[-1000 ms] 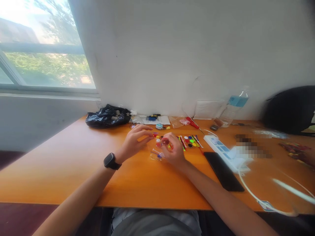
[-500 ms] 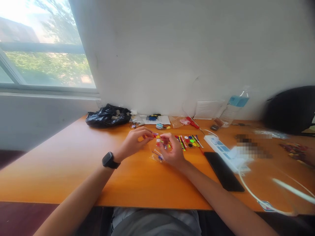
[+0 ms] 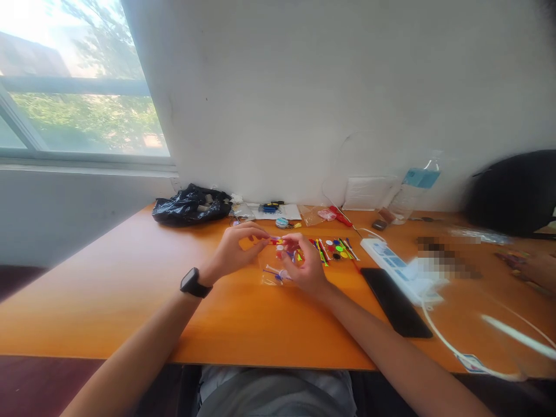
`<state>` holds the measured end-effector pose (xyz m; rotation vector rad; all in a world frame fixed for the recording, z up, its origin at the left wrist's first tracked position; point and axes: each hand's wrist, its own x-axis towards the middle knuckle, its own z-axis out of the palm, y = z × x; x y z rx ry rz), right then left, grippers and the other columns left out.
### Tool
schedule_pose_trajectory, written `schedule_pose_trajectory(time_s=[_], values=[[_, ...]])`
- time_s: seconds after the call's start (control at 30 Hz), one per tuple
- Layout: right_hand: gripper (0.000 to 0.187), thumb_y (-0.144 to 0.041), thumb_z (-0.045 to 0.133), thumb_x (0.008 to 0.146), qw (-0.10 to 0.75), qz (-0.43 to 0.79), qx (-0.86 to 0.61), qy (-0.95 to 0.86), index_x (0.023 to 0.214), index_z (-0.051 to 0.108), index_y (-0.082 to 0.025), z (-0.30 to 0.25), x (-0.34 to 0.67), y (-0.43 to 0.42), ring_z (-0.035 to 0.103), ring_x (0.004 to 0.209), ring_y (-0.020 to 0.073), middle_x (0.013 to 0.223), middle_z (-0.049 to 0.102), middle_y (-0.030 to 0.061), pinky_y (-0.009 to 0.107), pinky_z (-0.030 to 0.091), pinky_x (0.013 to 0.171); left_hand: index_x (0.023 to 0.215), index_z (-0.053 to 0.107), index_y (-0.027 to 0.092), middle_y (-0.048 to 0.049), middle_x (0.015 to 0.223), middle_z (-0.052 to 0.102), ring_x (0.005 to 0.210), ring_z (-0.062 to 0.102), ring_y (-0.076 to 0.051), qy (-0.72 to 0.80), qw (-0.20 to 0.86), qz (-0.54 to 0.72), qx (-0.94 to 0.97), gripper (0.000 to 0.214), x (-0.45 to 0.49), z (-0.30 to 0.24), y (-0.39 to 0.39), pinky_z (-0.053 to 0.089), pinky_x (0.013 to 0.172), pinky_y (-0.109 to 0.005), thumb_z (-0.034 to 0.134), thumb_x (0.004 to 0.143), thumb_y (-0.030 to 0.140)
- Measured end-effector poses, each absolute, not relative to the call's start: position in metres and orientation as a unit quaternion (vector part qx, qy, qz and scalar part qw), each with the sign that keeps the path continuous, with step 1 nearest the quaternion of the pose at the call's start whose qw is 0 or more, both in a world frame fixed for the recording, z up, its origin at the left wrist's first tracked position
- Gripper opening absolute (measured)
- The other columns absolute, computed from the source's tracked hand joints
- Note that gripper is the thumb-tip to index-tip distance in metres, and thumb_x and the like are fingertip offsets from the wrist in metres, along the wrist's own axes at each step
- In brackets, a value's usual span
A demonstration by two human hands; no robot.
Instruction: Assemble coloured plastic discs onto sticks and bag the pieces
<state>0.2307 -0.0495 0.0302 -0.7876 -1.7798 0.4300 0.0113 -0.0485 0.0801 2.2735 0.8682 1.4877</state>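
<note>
My left hand (image 3: 237, 249), with a black watch on its wrist, is pinched on a small red plastic piece (image 3: 273, 241) above the orange table (image 3: 130, 289). My right hand (image 3: 306, 263) is curled round a small assembly of coloured plastic parts (image 3: 287, 251), and the two hands meet at the red piece. Under them lies a clear plastic bag (image 3: 273, 272) with thin rods in it. Just right of my right hand, several coloured sticks and discs (image 3: 334, 249) lie in a loose row.
A black phone (image 3: 395, 301) and a white power strip (image 3: 391, 263) with its cable lie to the right. A black plastic bag (image 3: 191, 204), a water bottle (image 3: 410, 194) and small tools line the wall. Another person's hand (image 3: 536, 267) shows at far right beside a dark bag (image 3: 512, 194).
Both hands stay together over the bag, with fingers shifted slightly. The other person's hand has come into view at the far right edge.
</note>
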Motion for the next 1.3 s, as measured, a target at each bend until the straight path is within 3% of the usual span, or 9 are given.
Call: schedule_pose_trajectory(time_s=[0.27, 0.43, 0.5, 0.6, 0.67, 1.03, 1.2, 1.3], values=[[0.022, -0.027, 0.068, 0.092, 0.531, 0.166, -0.324, -0.765, 0.114, 0.064, -0.026, 0.034, 0.230, -0.050, 0.062, 0.082, 0.0203, 0.096, 0.066, 0.0038, 0.037, 0.054, 0.079, 0.092, 0.079, 0.019, -0.0083, 0.093, 0.075, 0.077, 0.069, -0.017, 0.315, 0.193, 0.539, 0.757, 0.012, 0.011, 0.079, -0.048, 0.053, 0.060, -0.027, 0.073, 0.092, 0.030], [0.009, -0.026, 0.068, 0.092, 0.530, 0.169, -0.298, -0.776, 0.101, 0.065, -0.024, 0.035, 0.228, -0.048, 0.061, 0.082, 0.0199, 0.097, 0.065, 0.0043, 0.036, 0.053, 0.077, 0.090, 0.078, 0.019, -0.0085, 0.093, 0.074, 0.080, 0.068, -0.017, 0.314, 0.201, 0.550, 0.747, 0.015, 0.010, 0.075, -0.046, 0.054, 0.062, -0.027, 0.072, 0.094, 0.032], [0.002, -0.025, 0.066, 0.094, 0.529, 0.192, -0.295, -0.772, 0.095, 0.065, -0.024, 0.037, 0.228, -0.048, 0.060, 0.079, 0.0187, 0.093, 0.065, 0.0037, 0.034, 0.052, 0.073, 0.101, 0.076, 0.019, -0.0080, 0.096, 0.073, 0.081, 0.067, -0.016, 0.318, 0.219, 0.555, 0.737, 0.016, 0.010, 0.073, -0.046, 0.055, 0.066, -0.027, 0.072, 0.095, 0.034], [0.006, -0.024, 0.063, 0.095, 0.534, 0.213, -0.293, -0.764, 0.090, 0.064, -0.023, 0.042, 0.230, -0.051, 0.061, 0.075, 0.0177, 0.088, 0.065, 0.0027, 0.032, 0.051, 0.069, 0.129, 0.065, 0.022, -0.0076, 0.104, 0.070, 0.084, 0.066, -0.015, 0.320, 0.269, 0.565, 0.711, 0.034, 0.010, 0.070, -0.046, 0.056, 0.076, -0.028, 0.069, 0.098, 0.037], [0.005, -0.023, 0.063, 0.094, 0.565, 0.192, -0.303, -0.743, 0.089, 0.064, -0.023, 0.045, 0.232, -0.053, 0.061, 0.075, 0.0179, 0.086, 0.066, 0.0023, 0.032, 0.051, 0.069, 0.137, 0.058, 0.023, -0.0074, 0.107, 0.069, 0.086, 0.065, -0.015, 0.314, 0.288, 0.581, 0.693, 0.040, 0.011, 0.068, -0.045, 0.055, 0.079, -0.029, 0.063, 0.102, 0.040], [0.009, -0.019, 0.061, 0.088, 0.510, 0.243, -0.323, -0.759, 0.080, 0.065, -0.022, 0.043, 0.235, -0.051, 0.059, 0.065, 0.0164, 0.073, 0.066, -0.0003, 0.030, 0.048, 0.063, 0.124, 0.063, 0.021, -0.0071, 0.101, 0.067, 0.085, 0.060, -0.016, 0.334, 0.301, 0.626, 0.637, 0.042, 0.012, 0.057, -0.029, 0.050, 0.073, -0.028, 0.045, 0.107, 0.054], [0.010, -0.026, 0.061, 0.093, 0.584, 0.259, -0.325, -0.697, 0.086, 0.065, -0.021, 0.042, 0.238, -0.048, 0.060, 0.066, 0.0155, 0.077, 0.066, 0.0004, 0.029, 0.049, 0.063, 0.133, 0.058, 0.021, -0.0088, 0.107, 0.068, 0.086, 0.064, -0.016, 0.316, 0.405, 0.594, 0.619, 0.055, 0.018, 0.040, -0.028, 0.053, 0.076, -0.029, 0.042, 0.104, 0.065], [0.011, -0.030, 0.061, 0.097, 0.624, 0.269, -0.319, -0.661, 0.091, 0.064, -0.022, 0.045, 0.240, -0.045, 0.060, 0.068, 0.0153, 0.078, 0.063, -0.0002, 0.028, 0.049, 0.065, 0.143, 0.052, 0.023, -0.0125, 0.122, 0.068, 0.098, 0.070, -0.021, 0.281, 0.522, 0.504, 0.628, 0.062, 0.025, 0.034, -0.036, 0.056, 0.082, -0.033, 0.062, 0.097, 0.062]])
